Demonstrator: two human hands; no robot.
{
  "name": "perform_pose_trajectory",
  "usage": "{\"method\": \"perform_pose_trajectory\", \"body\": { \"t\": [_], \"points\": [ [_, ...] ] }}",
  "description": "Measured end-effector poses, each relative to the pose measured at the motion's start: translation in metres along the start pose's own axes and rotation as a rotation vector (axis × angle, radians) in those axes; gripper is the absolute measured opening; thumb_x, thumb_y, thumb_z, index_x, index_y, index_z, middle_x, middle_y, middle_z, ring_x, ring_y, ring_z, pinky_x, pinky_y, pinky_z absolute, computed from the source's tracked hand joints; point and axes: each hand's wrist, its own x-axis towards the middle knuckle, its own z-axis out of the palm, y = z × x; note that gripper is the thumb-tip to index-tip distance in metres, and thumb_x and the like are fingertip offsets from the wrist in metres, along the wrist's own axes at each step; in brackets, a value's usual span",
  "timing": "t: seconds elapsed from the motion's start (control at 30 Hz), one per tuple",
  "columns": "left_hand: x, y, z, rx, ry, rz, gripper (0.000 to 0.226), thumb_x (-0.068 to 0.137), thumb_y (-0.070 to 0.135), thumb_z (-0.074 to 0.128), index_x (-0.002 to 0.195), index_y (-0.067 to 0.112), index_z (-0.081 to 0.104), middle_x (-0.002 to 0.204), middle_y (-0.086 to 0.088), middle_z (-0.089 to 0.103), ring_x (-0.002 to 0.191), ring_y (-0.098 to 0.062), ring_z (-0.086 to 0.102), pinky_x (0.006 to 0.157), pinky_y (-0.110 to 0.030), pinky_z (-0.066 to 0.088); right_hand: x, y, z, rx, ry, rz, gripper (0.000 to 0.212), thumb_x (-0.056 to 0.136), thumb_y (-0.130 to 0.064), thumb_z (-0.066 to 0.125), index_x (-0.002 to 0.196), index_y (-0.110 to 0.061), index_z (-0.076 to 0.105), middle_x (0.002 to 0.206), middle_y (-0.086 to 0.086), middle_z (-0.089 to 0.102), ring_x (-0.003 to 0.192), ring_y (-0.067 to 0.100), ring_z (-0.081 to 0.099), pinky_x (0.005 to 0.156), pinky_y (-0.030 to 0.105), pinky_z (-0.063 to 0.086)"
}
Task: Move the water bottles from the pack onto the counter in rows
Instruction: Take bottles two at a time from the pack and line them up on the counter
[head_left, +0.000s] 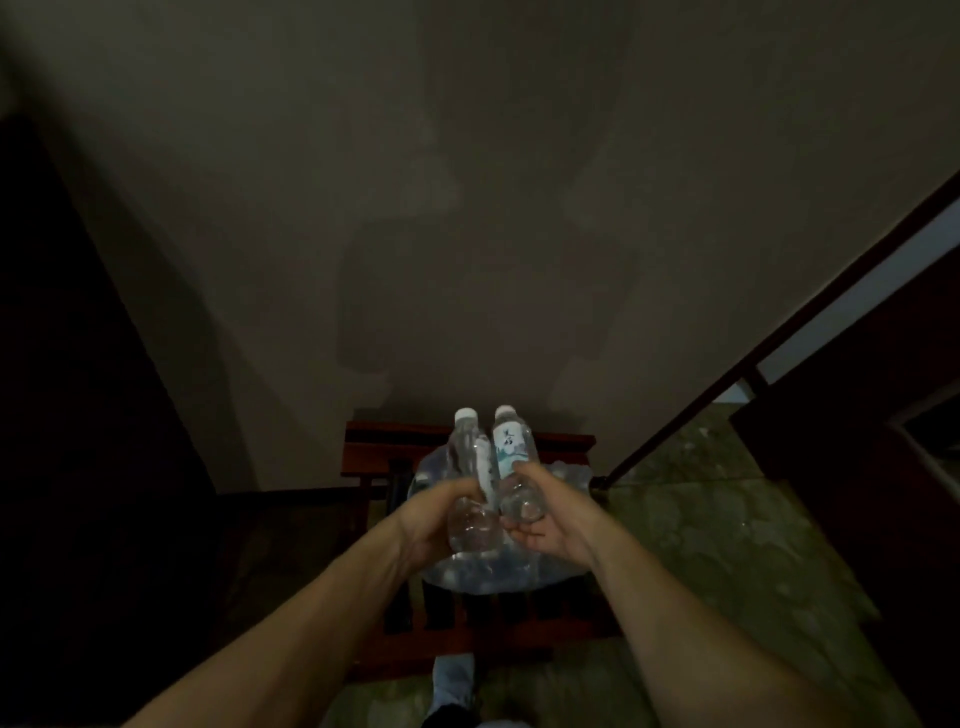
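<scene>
My left hand (434, 522) grips a clear water bottle (470, 467) with a white cap around its lower body. My right hand (545, 514) grips a second bottle (511, 447), which has a white cap and a pale label. Both bottles stand nearly upright, side by side and touching, lifted just above the plastic-wrapped pack of bottles (493, 571). The pack lies on a dark red wooden chair (467, 441). My hands and the two bottles hide most of the pack.
The chair stands against a plain wall. A dark wooden panel fills the left side. At the right a dark rail (753, 353) slants down to a marbled floor (701, 519). My leg in jeans (454, 680) shows below the chair. The scene is dim.
</scene>
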Motion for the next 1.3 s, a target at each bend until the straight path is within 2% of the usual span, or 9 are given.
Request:
{"method": "perform_pose_trajectory", "body": {
  "t": [0.1, 0.23, 0.37, 0.53, 0.63, 0.8, 0.97, 1.13, 1.3],
  "points": [
    [-0.030, 0.021, -0.005, 0.040, 0.031, 0.148, 0.035, 0.083, 0.007, 0.059, 0.118, 0.005, 0.061, 0.090, -0.012, 0.071, 0.068, -0.020, 0.068, 0.058, -0.031, 0.056, -0.020, -0.012, 0.023, 0.049, -0.135, -0.142, 0.049, 0.079, -0.029, 0.075, 0.122, -0.015, 0.056, 0.112, 0.017, 0.071, 0.098, 0.031, 0.071, 0.080, 0.042, 0.058],
    [-0.070, 0.056, -0.010, 0.076, 0.033, 0.349, 0.048, 0.084, 0.010, 0.063, 0.131, 0.012, 0.052, 0.113, -0.017, 0.069, 0.091, -0.028, 0.069, 0.069, -0.038, 0.059, -0.046, -0.044, 0.066, 0.084, -0.249, -0.353, 0.042, 0.079, -0.018, 0.071, 0.118, -0.009, 0.058, 0.111, 0.018, 0.071, 0.096, 0.030, 0.071, 0.079, 0.044, 0.058],
    [-0.108, 0.091, -0.015, 0.101, 0.083, 0.543, 0.051, 0.080, 0.011, 0.071, 0.128, 0.018, 0.053, 0.109, -0.012, 0.073, 0.086, -0.024, 0.074, 0.063, -0.033, 0.059, -0.070, -0.074, 0.103, 0.068, -0.350, -0.529, 0.049, 0.076, -0.018, 0.073, 0.122, -0.009, 0.060, 0.116, 0.016, 0.069, 0.104, 0.029, 0.067, 0.079, 0.039, 0.056],
    [-0.168, 0.145, -0.021, 0.208, 0.105, 0.745, 0.066, 0.062, 0.007, 0.083, 0.122, 0.014, 0.056, 0.111, -0.016, 0.071, 0.096, -0.032, 0.072, 0.075, -0.041, 0.058, -0.112, -0.107, 0.146, 0.047, -0.485, -0.714, 0.054, 0.075, -0.010, 0.069, 0.127, -0.006, 0.055, 0.116, 0.016, 0.069, 0.096, 0.024, 0.069, 0.071, 0.029, 0.056],
    [-0.206, 0.173, -0.018, 0.328, 0.163, 0.874, 0.061, 0.061, 0.009, 0.085, 0.116, 0.018, 0.059, 0.109, -0.013, 0.072, 0.099, -0.032, 0.071, 0.086, -0.048, 0.057, -0.139, -0.128, 0.164, 0.001, -0.545, -0.802, 0.061, 0.072, -0.008, 0.070, 0.130, -0.006, 0.051, 0.116, 0.014, 0.069, 0.103, 0.028, 0.067, 0.083, 0.036, 0.056],
    [-0.257, 0.201, -0.005, 0.509, 0.313, 1.057, 0.066, 0.058, 0.018, 0.090, 0.116, 0.020, 0.058, 0.103, -0.005, 0.073, 0.093, -0.021, 0.073, 0.077, -0.035, 0.060, -0.171, -0.148, 0.181, 0.018, -0.640, -0.887, 0.067, 0.072, -0.008, 0.068, 0.135, -0.008, 0.046, 0.123, 0.017, 0.066, 0.115, 0.033, 0.062, 0.101, 0.049, 0.047],
    [-0.290, 0.204, 0.005, 0.521, 0.361, 1.115, 0.067, 0.058, 0.017, 0.087, 0.116, 0.012, 0.054, 0.105, -0.008, 0.073, 0.096, -0.024, 0.073, 0.081, -0.039, 0.060, -0.185, -0.160, 0.188, 0.024, -0.819, -0.966, 0.063, 0.077, -0.004, 0.065, 0.136, -0.011, 0.046, 0.129, 0.020, 0.060, 0.121, 0.038, 0.056, 0.104, 0.053, 0.044],
    [-0.325, 0.205, 0.001, 0.541, 0.387, 1.134, 0.055, 0.067, 0.009, 0.080, 0.117, 0.008, 0.057, 0.102, -0.009, 0.073, 0.094, -0.026, 0.073, 0.071, -0.029, 0.060, -0.195, -0.162, 0.216, -0.030, -0.894, -1.042, 0.057, 0.075, -0.004, 0.063, 0.130, -0.012, 0.048, 0.121, 0.017, 0.065, 0.113, 0.036, 0.061, 0.096, 0.049, 0.051],
    [-0.359, 0.220, -0.028, 0.606, 0.419, 1.118, 0.040, 0.065, 0.020, 0.080, 0.104, 0.025, 0.070, 0.103, -0.005, 0.074, 0.096, -0.024, 0.073, 0.075, -0.035, 0.060, -0.201, -0.163, 0.252, -0.106, -0.903, -1.098, 0.058, 0.075, -0.007, 0.071, 0.128, -0.008, 0.047, 0.121, 0.015, 0.065, 0.112, 0.033, 0.063, 0.093, 0.046, 0.054]
  ]
}}
